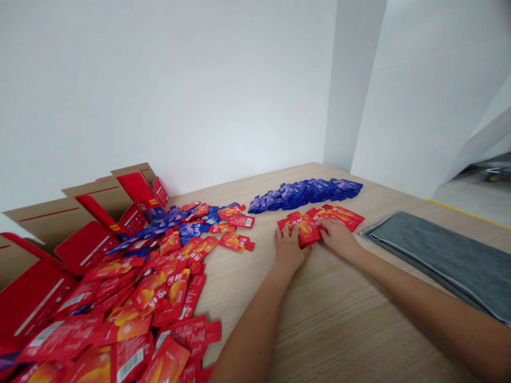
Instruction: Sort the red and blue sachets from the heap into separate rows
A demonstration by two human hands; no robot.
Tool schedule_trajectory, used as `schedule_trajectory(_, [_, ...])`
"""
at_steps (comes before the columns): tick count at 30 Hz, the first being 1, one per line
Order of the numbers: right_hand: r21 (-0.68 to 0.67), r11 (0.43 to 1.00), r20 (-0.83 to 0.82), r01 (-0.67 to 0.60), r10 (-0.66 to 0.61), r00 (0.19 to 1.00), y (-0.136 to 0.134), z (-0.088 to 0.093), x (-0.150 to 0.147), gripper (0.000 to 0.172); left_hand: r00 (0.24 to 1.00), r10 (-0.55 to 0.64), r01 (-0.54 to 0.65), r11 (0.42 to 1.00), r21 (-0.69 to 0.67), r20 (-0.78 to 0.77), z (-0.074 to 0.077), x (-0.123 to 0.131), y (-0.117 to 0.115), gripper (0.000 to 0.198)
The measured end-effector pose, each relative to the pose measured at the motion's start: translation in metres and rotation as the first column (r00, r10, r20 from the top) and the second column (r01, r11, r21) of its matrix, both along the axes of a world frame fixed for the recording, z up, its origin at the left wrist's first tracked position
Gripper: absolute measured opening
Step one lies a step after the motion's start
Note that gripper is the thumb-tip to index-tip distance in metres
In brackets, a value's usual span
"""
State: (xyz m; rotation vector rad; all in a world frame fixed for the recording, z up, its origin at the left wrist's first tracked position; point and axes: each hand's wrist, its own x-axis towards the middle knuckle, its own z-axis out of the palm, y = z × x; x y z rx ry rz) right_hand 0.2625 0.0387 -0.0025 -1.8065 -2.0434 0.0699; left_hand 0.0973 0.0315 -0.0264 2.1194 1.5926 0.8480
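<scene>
The fingers of the left hand spread loosely at one end of the row of red packets; those of the right hand curl at its near edge. I can't tell if either grips. An uneven squeeze could make the packets slide apart, or a push drive them into the blue packets just beyond the fingertips. Left of the fingers, a mixed pile lies by open boxes; right, a gray cloth. Wood-grained table, white wall behind.
</scene>
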Motion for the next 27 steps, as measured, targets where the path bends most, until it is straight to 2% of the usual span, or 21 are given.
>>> schedule_trajectory(3, [0.088, 0.996, 0.08, 0.032, -0.039, 0.996, 0.005, -0.005, 0.008, 0.035, 1.0, 0.026, -0.026, 0.999, -0.029, -0.006, 0.003, 0.015, 0.008, 0.079])
schedule_trajectory(6, [0.202, 0.979, 0.09, 0.001, -0.019, 0.996, 0.01, -0.016, 0.017, 0.033, 0.999, 0.029, -0.031, 0.997, -0.073, -0.034, 0.007, 0.019, 0.013, 0.092])
schedule_trajectory(10, [0.317, 0.941, 0.062, -0.117, 0.103, 0.993, 0.01, -0.03, 0.028, 0.039, 0.993, -0.111, 0.104, 0.983, -0.152, -0.034, 0.012, -0.002, 0.014, 0.104])
schedule_trajectory(13, [0.309, 0.935, 0.079, -0.175, 0.158, 0.984, 0.006, -0.034, 0.03, 0.042, 0.977, -0.202, 0.192, 0.971, -0.144, -0.06, 0.011, -0.023, 0.014, 0.101])
schedule_trajectory(15, [0.284, 0.938, 0.104, -0.197, 0.174, 0.979, 0.003, -0.033, 0.028, 0.042, 0.971, -0.215, 0.205, 0.973, -0.101, -0.101, 0.009, -0.03, 0.015, 0.096])
schedule_trajectory(20, [0.213, 0.951, 0.142, -0.223, 0.195, 0.97, 0.009, -0.024, 0.019, 0.042, 0.968, -0.13, 0.128, 0.991, -0.022, -0.214, 0.006, -0.024, 0.025, 0.091])
schedule_trajectory(23, [0.206, 0.96, 0.132, -0.191, 0.167, 0.977, 0.017, -0.019, 0.019, 0.043, 0.956, -0.053, 0.058, 0.998, 0.008, -0.287, 0.006, -0.018, 0.026, 0.097])
schedule_trajectory(27, [0.256, 0.966, 0.138, -0.02, -0.016, 0.99, 0.017, -0.016, 0.036, 0.046, 0.933, -0.067, 0.068, 0.998, -0.01, -0.355, 0.007, -0.015, 0.021, 0.1])
